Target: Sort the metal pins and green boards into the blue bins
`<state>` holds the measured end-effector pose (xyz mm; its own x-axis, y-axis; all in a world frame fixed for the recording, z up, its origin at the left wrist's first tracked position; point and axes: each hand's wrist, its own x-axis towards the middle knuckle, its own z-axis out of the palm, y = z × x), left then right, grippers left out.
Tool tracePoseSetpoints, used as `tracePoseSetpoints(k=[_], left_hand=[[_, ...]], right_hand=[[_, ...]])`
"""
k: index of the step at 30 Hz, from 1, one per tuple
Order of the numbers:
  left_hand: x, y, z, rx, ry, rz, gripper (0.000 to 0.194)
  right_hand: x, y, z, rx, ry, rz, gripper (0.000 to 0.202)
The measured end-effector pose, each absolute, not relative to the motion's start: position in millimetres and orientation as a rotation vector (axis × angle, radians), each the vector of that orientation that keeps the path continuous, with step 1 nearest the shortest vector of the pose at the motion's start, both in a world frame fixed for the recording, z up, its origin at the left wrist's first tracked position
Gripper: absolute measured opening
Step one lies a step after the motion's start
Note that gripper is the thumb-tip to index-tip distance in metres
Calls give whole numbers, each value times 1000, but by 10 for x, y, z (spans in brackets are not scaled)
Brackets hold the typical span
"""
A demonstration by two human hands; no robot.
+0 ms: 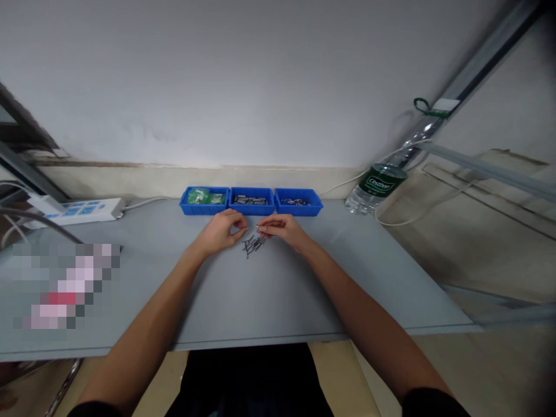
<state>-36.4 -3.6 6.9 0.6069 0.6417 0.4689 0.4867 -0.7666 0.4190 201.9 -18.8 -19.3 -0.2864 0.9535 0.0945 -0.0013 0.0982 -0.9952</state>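
Note:
My left hand [223,233] is closed in a pinch just in front of the blue bins, thumb and forefinger together; whatever is between them is too small to name. Facing it, my right hand [284,229] pinches a small shiny piece [258,227] at its fingertips, its kind unclear. A narrow gap separates the two hands. Below the fingertips lies a loose pile of thin dark pin-like pieces [253,245] on the grey table [269,301].
Three blue bins stand along the wall: the left bin [204,210] with green packets, the middle bin [252,210] with grey metal pieces, the right bin [299,211] with thin metal parts. A power strip [82,211] lies left; a water bottle [377,186] leans at right.

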Motion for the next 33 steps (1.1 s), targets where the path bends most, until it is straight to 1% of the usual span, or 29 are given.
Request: tracePoseSetpoints(k=[5,7,10,13,16,19,33], left_hand=[[-382,-32,66,2563,896,793,3],[-390,-45,80,2552,852,717,10],[-399,-77,112,2530,748,511,20],[-404,-94,126,2498,727,377,23],[-408,-85,114,2507,731,352,19],[-410,-64,95,2520,729,339,13],[-403,-44,49,2555,726,402,13]], right_hand=[[2072,-174,-176,-1009,-1476,1348,22],[2106,-162,-157,-1032,-1421,1340,20],[2166,-131,-134,-1050,-1254,1262,20],[2230,-92,-131,-1033,-1048,1107,24],[2282,-59,-135,-1033,-876,1029,32],[2303,-43,-130,-1054,-796,1036,37],[2282,-65,-110,-1091,-885,1089,36]])
